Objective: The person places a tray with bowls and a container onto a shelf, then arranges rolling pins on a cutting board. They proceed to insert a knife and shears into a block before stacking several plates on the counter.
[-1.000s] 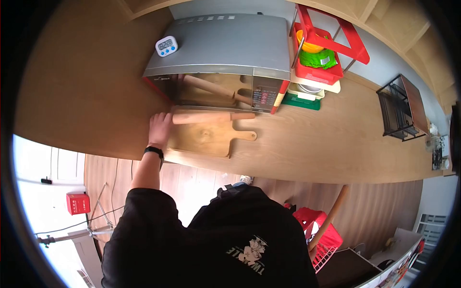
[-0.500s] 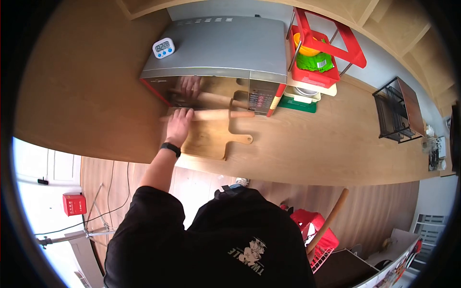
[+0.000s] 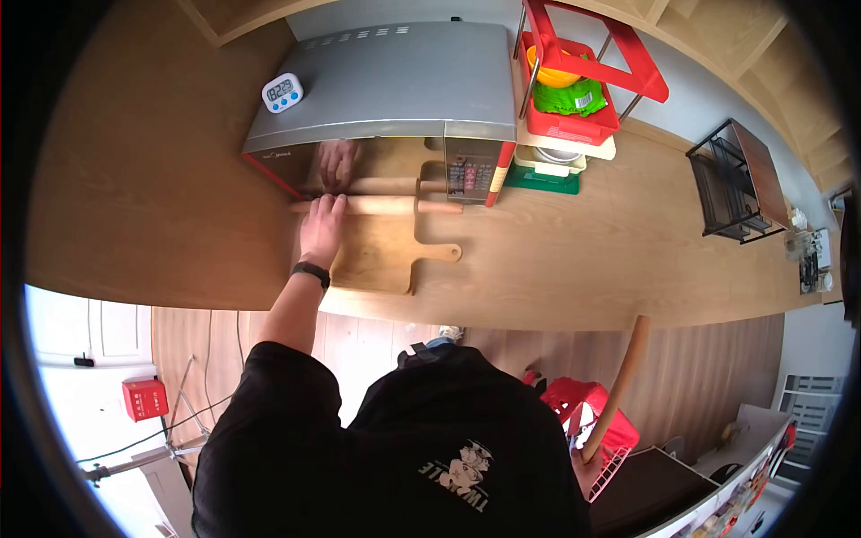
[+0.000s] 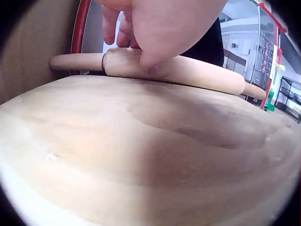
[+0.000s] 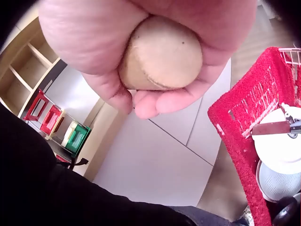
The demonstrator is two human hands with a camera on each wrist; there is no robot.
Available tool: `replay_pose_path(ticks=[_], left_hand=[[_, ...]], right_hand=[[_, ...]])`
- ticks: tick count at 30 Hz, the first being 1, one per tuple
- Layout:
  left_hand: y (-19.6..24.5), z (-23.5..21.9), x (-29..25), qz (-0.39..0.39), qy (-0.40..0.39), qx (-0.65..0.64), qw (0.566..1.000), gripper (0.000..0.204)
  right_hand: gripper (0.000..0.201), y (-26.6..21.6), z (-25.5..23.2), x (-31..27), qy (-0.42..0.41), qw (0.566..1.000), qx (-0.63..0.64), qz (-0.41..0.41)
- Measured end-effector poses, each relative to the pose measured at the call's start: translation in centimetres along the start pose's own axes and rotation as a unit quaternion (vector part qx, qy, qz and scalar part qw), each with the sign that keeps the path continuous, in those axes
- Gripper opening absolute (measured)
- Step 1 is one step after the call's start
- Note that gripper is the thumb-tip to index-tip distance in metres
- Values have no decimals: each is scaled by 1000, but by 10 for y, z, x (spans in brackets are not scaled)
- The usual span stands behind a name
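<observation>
My left hand [image 3: 321, 231] holds a handled wooden rolling pin [image 3: 381, 206] near its left end, thumb on the near side and fingers over the far side in the left wrist view. The pin lies crosswise along the far edge of a wooden cutting board [image 3: 372, 255], right in front of the microwave [image 3: 395, 85]. Low at the right, my right hand [image 3: 590, 471] grips one end of a straight wooden rolling pin [image 3: 619, 386] without handles, pointing up and away. In the right wrist view, its round end [image 5: 164, 52] shows inside the curled fingers.
A timer [image 3: 282, 92] sits on the microwave. Right of that stand a red rack [image 3: 646, 72] and stacked bins with a green base [image 3: 543, 177]. A black wire shelf [image 3: 740, 184] is farther right. Beside my right hand, a red-draped basket [image 5: 235, 103] holds a knife and pale round things.
My left hand has shifted right along the handled rolling pin, uncovering its left handle. That pin now sits closer to the microwave door. My right hand keeps its grip.
</observation>
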State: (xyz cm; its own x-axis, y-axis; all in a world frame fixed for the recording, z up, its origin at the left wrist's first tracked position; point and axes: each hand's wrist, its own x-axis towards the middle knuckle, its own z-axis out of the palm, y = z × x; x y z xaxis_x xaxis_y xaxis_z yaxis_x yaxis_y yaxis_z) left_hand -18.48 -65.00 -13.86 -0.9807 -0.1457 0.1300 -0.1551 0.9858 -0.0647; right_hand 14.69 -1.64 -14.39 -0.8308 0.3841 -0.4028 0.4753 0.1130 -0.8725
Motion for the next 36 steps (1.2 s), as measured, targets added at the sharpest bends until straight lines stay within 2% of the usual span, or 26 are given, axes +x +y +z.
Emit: replay_pose_path(ticks=[1, 3, 5, 6, 7, 9, 11, 12, 13, 15, 16, 18, 19, 21, 22, 23, 25, 26, 28, 29, 30, 31, 32, 34, 35, 36], left_hand=[[0, 2, -1, 1, 0, 0, 1000, 42], [3, 1, -2, 34, 111, -12, 993, 39], [9, -8, -6, 51, 129, -37, 990, 38], [15, -13, -10, 65, 147, -59, 985, 37], [20, -11, -16, 67, 146, -61, 985, 37], [34, -5, -34, 62, 83, -111, 988, 42], [61, -8, -51, 128, 70, -147, 978, 48], [78, -17, -59, 132, 63, -180, 973, 52], [90, -19, -66, 134, 53, -184, 972, 55], [101, -5, -76, 116, 23, -177, 977, 57], [103, -5, -77, 116, 23, -177, 977, 57], [108, -9, -76, 71, 57, -249, 964, 59], [108, -17, -78, 70, 57, -248, 965, 59], [111, -52, -81, 225, 165, -259, 925, 67], [115, -55, -86, 298, 145, -210, 920, 71], [120, -62, -87, 297, 145, -210, 920, 71], [131, -75, -85, 340, 60, -153, 926, 69], [131, -72, -82, 333, 46, -162, 928, 61], [114, -56, -77, 331, 26, -156, 930, 56], [102, -50, -73, 328, 7, -150, 933, 51], [90, -51, -67, 350, 58, -160, 921, 46], [75, -47, -62, 350, 57, -162, 921, 46], [58, -43, -57, 324, 53, -152, 932, 45], [28, -36, -53, 270, 49, -127, 953, 44], [15, -33, -52, 243, 49, -112, 962, 43], [2, -22, -52, 223, 46, -83, 970, 43]], right_hand=[[40, 2, -2, 1, 1, 1000, 0, 1], [39, 9, -11, 8, -1, 999, -50, 15], [35, 14, -14, 15, 6, 998, -57, 6], [33, -1, -9, 18, 0, 996, -85, 20], [32, -17, -2, 21, -6, 993, -112, 33], [31, -56, 16, 26, 4, 991, -132, 28], [32, -87, 31, 33, -38, 982, -178, 44], [31, -75, 33, 44, -37, 975, -215, -31], [31, -82, 40, 49, -35, 975, -215, -30], [31, -102, 60, 69, -101, 952, -274, -92], [31, -110, 69, 77, -101, 952, -274, -92], [32, -126, 87, 91, -149, 925, -312, -158], [32, -136, 97, 97, -151, 925, -312, -158], [35, -165, 117, 109, -213, 883, -349, -232], [37, -177, 129, 113, -234, 876, -346, -241], [37, -192, 142, 116, -235, 876, -346, -242], [39, -218, 167, 119, -250, 810, -402, -346], [39, -224, 180, 121, -249, 810, -402, -346], [39, -234, 202, 122, -254, 758, -414, -436], [39, -237, 210, 124, -253, 759, -414, -434], [38, -237, 218, 127, -256, 771, -379, -443], [37, -235, 223, 130, -259, 781, -344, -452], [37, -232, 224, 133, -259, 781, -346, -451], [34, -222, 226, 142, -221, 825, -309, -419], [34, -213, 220, 147, -222, 824, -311, -419], [33, -199, 207, 151, -181, 879, -267, -351]])
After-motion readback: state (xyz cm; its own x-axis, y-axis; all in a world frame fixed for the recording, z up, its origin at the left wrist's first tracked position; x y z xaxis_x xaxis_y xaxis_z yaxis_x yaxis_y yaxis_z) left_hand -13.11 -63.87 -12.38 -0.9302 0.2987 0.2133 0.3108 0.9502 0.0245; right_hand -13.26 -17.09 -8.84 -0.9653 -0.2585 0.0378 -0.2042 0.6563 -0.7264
